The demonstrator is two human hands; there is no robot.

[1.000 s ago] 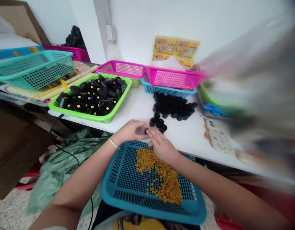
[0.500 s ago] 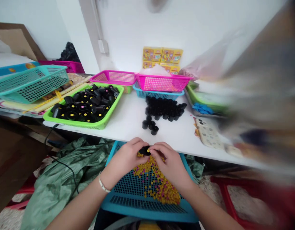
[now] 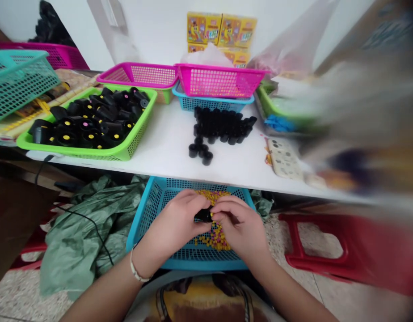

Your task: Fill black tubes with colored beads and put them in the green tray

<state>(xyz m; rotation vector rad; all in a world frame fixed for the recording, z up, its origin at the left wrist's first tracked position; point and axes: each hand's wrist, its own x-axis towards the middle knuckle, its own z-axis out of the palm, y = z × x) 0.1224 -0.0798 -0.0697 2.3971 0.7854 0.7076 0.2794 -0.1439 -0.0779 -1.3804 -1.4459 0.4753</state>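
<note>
From ten round to two o'clock stretches a white table (image 3: 169, 158), beyond where my hands meet. Under my hands sits a blue basket (image 3: 206, 264) with small yellow and pink beads in it. At ten o'clock, on the table, a green basket (image 3: 137, 134) is heaped with black cups, many showing a yellow or pink dot. At twelve, more cups (image 3: 223, 125) stand packed together.

My left hand (image 3: 179, 218), on the nine o'clock side, is curled round one black cup (image 3: 202, 215), held over the blue basket. My right hand (image 3: 244, 223), at three, pinches a yellow bead (image 3: 211, 214) at the cup's end; I cannot tell whether it is seated.

I judge the cup light, stiff and hard to break, though its smooth sides could let it twist, so I'd hold it round the middle, leaving that end free. The bead looks light and easily dropped; its edges, between thumb and forefinger, are the place to take it.
</note>
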